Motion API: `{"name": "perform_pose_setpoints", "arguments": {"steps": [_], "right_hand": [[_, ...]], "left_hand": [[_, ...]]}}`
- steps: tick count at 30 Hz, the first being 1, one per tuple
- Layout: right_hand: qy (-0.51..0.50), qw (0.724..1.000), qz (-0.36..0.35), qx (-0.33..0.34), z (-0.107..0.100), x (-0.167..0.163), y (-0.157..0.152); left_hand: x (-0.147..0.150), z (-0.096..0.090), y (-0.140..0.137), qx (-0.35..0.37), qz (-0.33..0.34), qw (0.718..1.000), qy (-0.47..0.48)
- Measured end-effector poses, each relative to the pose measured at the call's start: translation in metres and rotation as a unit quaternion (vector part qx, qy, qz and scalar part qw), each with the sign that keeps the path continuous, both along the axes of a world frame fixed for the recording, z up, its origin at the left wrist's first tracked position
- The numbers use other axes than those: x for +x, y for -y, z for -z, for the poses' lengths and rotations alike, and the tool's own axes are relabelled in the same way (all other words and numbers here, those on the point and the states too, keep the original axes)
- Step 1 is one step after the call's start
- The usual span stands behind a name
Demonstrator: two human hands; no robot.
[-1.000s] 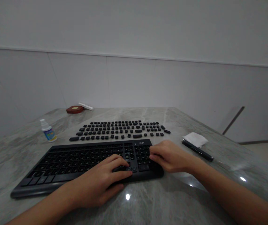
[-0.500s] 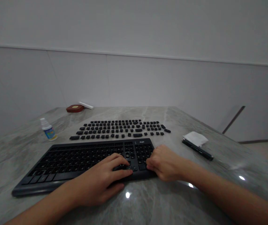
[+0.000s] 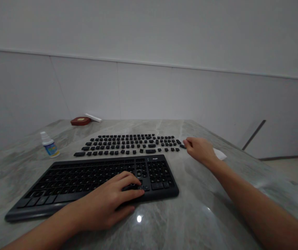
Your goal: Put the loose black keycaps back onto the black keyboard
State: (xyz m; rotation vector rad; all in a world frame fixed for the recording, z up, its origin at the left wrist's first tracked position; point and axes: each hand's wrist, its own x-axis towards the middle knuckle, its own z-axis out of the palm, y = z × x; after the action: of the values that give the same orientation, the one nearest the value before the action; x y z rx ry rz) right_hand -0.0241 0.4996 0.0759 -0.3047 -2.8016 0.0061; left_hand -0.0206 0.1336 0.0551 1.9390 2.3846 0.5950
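A black keyboard lies on the marble-patterned table, most of its key positions bare, with a few keycaps fitted along the front row and at the lower right corner. My left hand rests over its front right part, fingers stretched out, fingertips by the arrow keys. Beyond the keyboard, loose black keycaps are laid out in rows. At the right end of those rows my right hand has its fingers closed at a long keycap, whose left part still shows. The fingertips' exact grip is partly hidden.
A white bottle with a blue label stands at left. At the back left are a reddish-brown box and a white flat object. White tissue lies behind my right wrist. A wall rises behind the table.
My right hand has left the keyboard's lower right corner and moved forward and right to the end of the keycap rows. It now covers the dark pen. My left hand stays put.
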Motion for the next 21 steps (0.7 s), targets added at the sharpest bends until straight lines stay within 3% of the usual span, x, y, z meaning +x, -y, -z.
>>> {"name": "perform_pose_setpoints", "arguments": {"steps": [4, 9, 15, 21], "right_hand": [[0.012, 0.998, 0.052, -0.014, 0.014, -0.011, -0.022], [0.035, 0.999, 0.02, -0.022, 0.028, -0.021, -0.029], [0.07, 0.997, -0.011, -0.03, 0.032, -0.026, -0.028], [0.083, 0.996, 0.003, -0.025, 0.03, -0.025, -0.029]], "left_hand": [[0.001, -0.002, 0.0, 0.008, -0.003, 1.0, 0.008], [0.001, -0.002, 0.0, 0.016, -0.003, 1.0, 0.01], [0.002, -0.003, -0.001, 0.009, -0.002, 1.0, 0.009], [0.001, -0.002, 0.0, 0.023, 0.001, 1.0, 0.01]]}}
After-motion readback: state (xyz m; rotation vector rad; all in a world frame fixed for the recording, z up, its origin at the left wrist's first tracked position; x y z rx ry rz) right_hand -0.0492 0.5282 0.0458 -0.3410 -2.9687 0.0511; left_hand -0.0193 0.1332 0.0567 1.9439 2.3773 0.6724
